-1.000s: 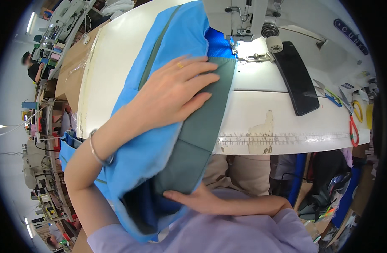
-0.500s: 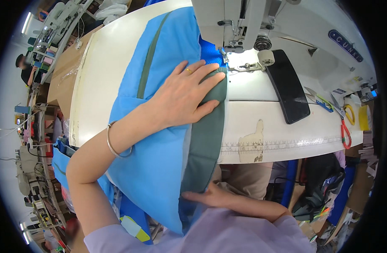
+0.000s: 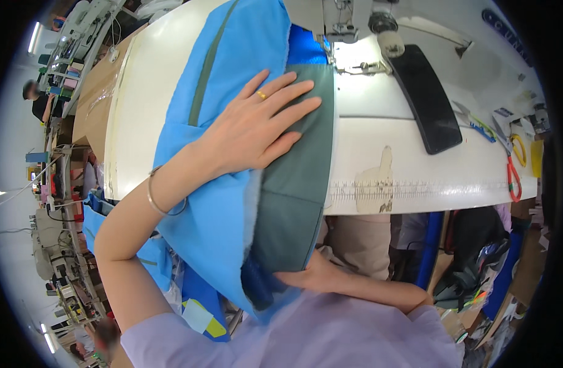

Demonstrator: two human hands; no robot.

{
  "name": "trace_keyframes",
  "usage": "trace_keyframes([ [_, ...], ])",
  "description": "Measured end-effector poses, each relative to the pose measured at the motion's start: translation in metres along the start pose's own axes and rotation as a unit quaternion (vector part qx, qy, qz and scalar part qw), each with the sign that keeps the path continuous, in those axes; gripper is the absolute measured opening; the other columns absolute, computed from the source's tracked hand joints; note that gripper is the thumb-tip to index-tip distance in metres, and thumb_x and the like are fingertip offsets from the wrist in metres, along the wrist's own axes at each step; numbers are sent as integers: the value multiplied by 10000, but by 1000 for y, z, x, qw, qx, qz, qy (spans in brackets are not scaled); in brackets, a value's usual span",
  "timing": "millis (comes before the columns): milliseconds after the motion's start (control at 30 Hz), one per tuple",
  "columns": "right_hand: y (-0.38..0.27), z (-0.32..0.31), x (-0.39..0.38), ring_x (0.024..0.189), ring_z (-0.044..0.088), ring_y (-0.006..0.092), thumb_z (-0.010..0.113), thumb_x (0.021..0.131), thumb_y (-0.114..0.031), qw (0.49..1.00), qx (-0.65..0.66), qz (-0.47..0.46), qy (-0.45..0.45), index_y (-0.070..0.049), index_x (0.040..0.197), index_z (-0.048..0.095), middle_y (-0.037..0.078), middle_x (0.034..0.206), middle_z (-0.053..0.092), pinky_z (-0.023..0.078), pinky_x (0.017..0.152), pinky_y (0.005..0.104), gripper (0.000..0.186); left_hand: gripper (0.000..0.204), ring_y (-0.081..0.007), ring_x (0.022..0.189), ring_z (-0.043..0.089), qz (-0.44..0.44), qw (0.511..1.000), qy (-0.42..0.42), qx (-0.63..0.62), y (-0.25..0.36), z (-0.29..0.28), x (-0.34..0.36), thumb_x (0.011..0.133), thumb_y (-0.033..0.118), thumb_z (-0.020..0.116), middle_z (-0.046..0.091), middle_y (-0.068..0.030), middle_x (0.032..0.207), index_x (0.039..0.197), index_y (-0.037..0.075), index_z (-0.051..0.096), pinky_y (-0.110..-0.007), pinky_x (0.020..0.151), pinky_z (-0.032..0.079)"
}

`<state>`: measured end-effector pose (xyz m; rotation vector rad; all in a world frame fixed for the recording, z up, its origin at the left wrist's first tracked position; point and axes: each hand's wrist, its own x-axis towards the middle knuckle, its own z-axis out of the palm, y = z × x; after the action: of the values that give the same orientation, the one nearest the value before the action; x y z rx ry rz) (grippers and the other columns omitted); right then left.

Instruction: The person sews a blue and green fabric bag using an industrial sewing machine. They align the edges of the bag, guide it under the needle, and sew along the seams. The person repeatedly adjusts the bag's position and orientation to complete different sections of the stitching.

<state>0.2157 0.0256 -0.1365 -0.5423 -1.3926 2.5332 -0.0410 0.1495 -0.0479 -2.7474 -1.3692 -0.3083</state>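
Compared with half a second ago, the left hand (image 3: 251, 132) is set farther from the presser foot (image 3: 328, 55), on its near side. The grey panel (image 3: 300, 159), bunched then, is flattened below the foot, its cross seam (image 3: 293, 197) uncovered again. The mouth of the blue fabric (image 3: 214, 208), wide open a second ago, is narrowed, and the right hand (image 3: 312, 276) is brought more nearly below the foot.

Pale lavender fabric top (image 3: 361, 331), 2 short sleeves (image 3: 148, 334). Beige fabric trousers (image 3: 360, 240), creased. 1 thin, round, silver-coloured metal bangle (image 3: 151, 196) on bare left forearm (image 3: 182, 175). 1 gold-coloured metal ring (image 3: 261, 94) on a finger of left hand (image 3: 247, 132).
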Motion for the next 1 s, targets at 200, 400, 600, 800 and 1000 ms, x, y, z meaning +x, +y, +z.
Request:
trace_keyframes([
  [200,5,4,1,910,664,119,742,852,-62,997,-14,-45,64,-7,1158,680,75,996,728,555,783,318,317,371,-299,952,688,146,988,-24,-33,53,-42,-43,850,145,730,690,-133,1176,1209,49,721,-452,908,555],
  [400,-5,-1,-1,961,652,117,780,865,-112,999,17,-45,5,-23,1185,686,60,1053,723,549,828,318,346,365,-201,684,588,23,968,-204,-145,125,-67,-86,745,351,825,476,-37,768,854,88,596,-316,539,485],
  [600,-9,1,-13,1084,656,150,866,873,-262,993,97,57,-23,11,1298,648,85,1192,712,540,914,323,550,361,-232,720,612,-120,971,-165,-122,150,-59,-108,764,236,863,579,-46,839,985,88,618,-355,593,497],
  [800,14,16,-24,795,664,138,754,924,-136,996,-60,-12,66,6,1118,721,102,920,754,544,717,331,242,310,-169,889,699,-399,774,-171,-461,134,-90,-101,806,-2,814,715,-21,951,1072,52,664,-319,737,546],
  [1000,35,15,-21,584,550,165,668,933,-71,988,-120,23,97,30,995,691,162,697,671,457,579,346,122,224,-111,882,707,-237,968,61,59,27,-151,-2,912,85,712,759,-50,950,1130,46,744,-280,780,548],
])
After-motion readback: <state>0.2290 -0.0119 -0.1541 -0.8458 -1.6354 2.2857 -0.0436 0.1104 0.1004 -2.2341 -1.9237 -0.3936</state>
